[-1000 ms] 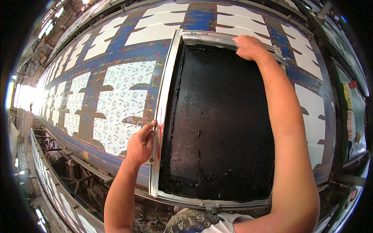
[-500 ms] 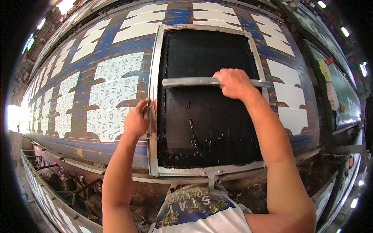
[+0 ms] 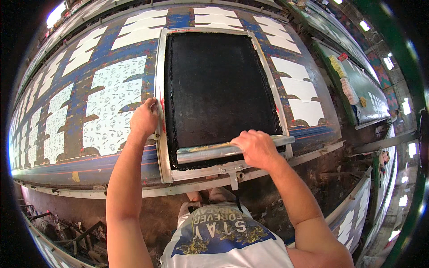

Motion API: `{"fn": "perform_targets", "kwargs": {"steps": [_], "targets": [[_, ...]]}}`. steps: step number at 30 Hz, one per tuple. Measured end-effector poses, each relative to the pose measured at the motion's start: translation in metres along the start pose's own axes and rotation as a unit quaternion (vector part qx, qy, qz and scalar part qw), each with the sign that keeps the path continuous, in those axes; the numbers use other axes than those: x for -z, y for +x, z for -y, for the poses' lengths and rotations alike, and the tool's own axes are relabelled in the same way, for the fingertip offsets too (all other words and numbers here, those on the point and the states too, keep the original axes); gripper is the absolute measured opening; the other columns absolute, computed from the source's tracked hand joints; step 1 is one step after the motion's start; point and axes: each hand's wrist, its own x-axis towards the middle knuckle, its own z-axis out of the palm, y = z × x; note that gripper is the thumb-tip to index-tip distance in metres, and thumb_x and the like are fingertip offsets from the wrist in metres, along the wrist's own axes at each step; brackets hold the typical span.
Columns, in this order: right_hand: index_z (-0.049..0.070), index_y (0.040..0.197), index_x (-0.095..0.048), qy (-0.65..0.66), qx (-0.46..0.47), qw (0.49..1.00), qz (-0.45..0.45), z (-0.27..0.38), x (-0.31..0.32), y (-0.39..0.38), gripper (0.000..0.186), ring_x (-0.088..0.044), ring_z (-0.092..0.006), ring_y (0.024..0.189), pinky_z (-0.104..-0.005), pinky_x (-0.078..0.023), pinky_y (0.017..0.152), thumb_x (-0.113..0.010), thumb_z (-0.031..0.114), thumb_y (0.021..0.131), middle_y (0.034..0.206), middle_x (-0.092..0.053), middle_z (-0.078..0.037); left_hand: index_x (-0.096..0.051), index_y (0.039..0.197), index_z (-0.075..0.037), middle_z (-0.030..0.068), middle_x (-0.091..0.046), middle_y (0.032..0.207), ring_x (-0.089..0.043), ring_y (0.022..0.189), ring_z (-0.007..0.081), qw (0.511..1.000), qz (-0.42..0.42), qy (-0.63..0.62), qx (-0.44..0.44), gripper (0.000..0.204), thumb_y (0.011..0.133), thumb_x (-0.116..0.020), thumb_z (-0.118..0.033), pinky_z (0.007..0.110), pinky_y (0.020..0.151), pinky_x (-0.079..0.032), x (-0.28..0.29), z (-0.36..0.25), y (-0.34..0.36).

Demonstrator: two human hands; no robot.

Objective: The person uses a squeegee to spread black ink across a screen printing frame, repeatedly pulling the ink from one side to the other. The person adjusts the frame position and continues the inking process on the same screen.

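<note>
Pale block lettering in several lines runs across the chest of the person's white shirt (image 3: 219,223), reading upside down in this view, above a dark blue panel with yellow leafy shapes. The printed cloth pieces (image 3: 111,102) to the left carry small black line figures with short marks between them, too small to read. The squeegee (image 3: 205,153) is a long, silvery bar with greenish and yellowish stains along its upper edge; it lies across the near end of the black screen (image 3: 219,89), slightly slanted, its right end farther off and reaching over the right side of the metal frame (image 3: 161,98). The screen is coated in glossy black, with a thick, ragged ridge down both long sides; red smears mark the frame. The fingers of the right hand (image 3: 257,148) are wrapped around the squeegee, right of its middle. The left hand (image 3: 145,118) is at the frame's left side, fingers curled against the edge; how firmly they close on it I cannot tell. The frame lies on a long blue and brown, paint-flecked surface (image 3: 180,21), near its front edge, with plain white pieces (image 3: 308,110) in rows to the right and beyond.
</note>
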Motion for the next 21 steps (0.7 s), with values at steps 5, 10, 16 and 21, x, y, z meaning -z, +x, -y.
{"fn": "perform_targets", "kwargs": {"steps": [5,10,16,21], "targets": [[0.013,0.127,-0.073,-0.023,0.033,0.999,0.01,0.011,-0.001,-0.021,0.05,-0.067,-0.0324,0.113,-0.047,-0.055,0.097,-0.078,0.001,0.079,0.117,-0.071,-0.008,-0.072,0.141,-0.015,0.0249,-0.077,0.126,-0.073,0.118,0.0466,1.0,0.01,0.012,0.022,0.037,0.111,-0.055,-0.028,0.057,0.1,-0.058,0.004,-0.004,-0.003],[0.006,0.145,-0.063,0.002,0.08,0.993,0.084,0.006,-0.002,-0.042,0.072,-0.058,-0.035,0.126,-0.049,-0.049,0.105,-0.079,-0.001,0.076,0.135,-0.062,-0.012,-0.071,0.141,-0.016,0.0263,-0.077,0.125,-0.072,0.117,0.0484,1.0,-0.009,0.025,0.004,0.036,0.109,-0.058,-0.027,0.057,0.101,-0.057,0.002,-0.004,-0.002],[0.004,0.152,-0.058,0.027,0.12,0.991,0.052,-0.007,-0.009,-0.061,0.081,-0.057,-0.0376,0.128,-0.0504,-0.048,0.109,-0.08,0.004,0.075,0.14,-0.058,-0.016,-0.07,0.143,-0.016,0.0281,-0.076,0.126,-0.072,0.118,0.0494,0.999,0.0,0.047,0.026,0.036,0.11,-0.059,-0.025,0.057,0.1,-0.057,-0.004,-0.003,-0.002],[0.004,0.147,-0.063,0.214,0.128,0.967,-0.04,-0.053,-0.005,-0.097,0.072,-0.056,-0.0402,0.142,-0.0548,-0.044,0.12,-0.064,-0.003,0.075,0.153,-0.058,-0.02,-0.07,0.144,-0.015,0.028,-0.076,0.125,-0.072,0.118,0.0483,1.0,-0.019,0.017,0.011,0.037,0.109,-0.058,-0.019,0.054,0.1,-0.057,-0.011,0.002,0.005]]}}
